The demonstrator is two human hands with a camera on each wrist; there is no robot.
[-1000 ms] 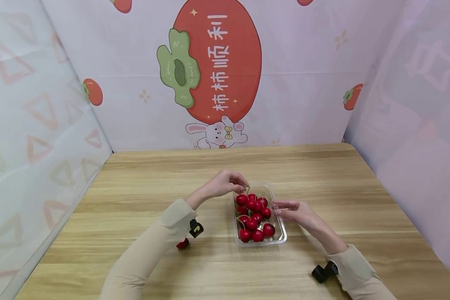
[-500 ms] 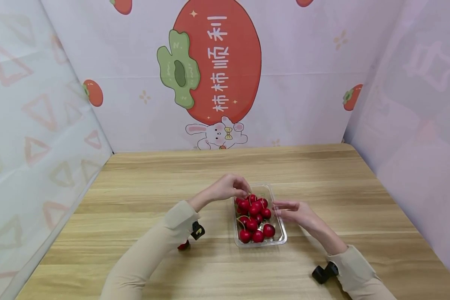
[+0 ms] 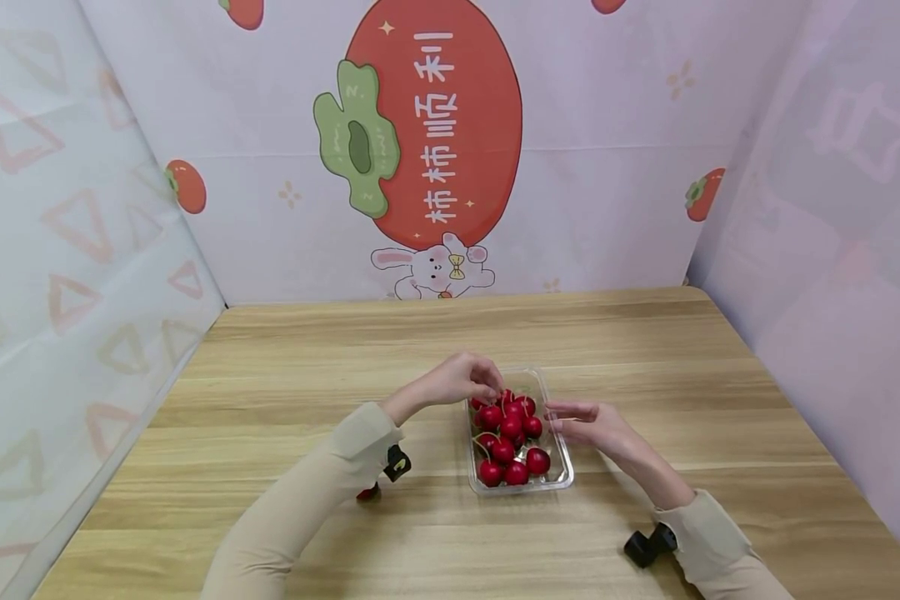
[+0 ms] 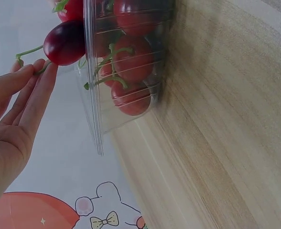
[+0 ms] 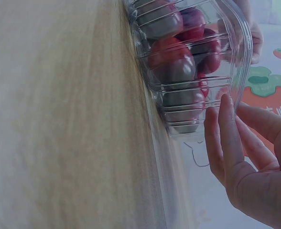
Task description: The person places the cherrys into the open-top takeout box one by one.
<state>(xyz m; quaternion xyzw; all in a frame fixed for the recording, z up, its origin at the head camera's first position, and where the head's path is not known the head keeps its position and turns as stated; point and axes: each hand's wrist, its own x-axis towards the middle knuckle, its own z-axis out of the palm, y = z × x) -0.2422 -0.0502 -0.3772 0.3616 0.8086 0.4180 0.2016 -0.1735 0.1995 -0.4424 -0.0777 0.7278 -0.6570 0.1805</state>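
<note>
A clear plastic punnet [image 3: 523,488] of red cherries [image 3: 516,473] stands on the wooden table. Over its far left part is my left hand [image 3: 461,379]. In the left wrist view, that hand's thumb and finger pinch the green stem of a dark red cherry [image 4: 64,43], which is level with the punnet's rim. My right hand [image 3: 596,427] is at the punnet's right side. The right wrist view shows its fairly straight fingers [image 5: 230,138] touching the wall near the rim.
A red object [image 3: 368,493] lies on the table [image 3: 270,400], partly hidden by the left sleeve and the black wrist camera [image 3: 397,462]. Another black wrist camera [image 3: 648,544] is by the right sleeve. Printed cloth walls [image 3: 592,167] stand behind and at both sides.
My left hand has moved slightly down and right over the punnet, and some cherries beneath it have shifted. The right hand and the punnet have stayed in place.
</note>
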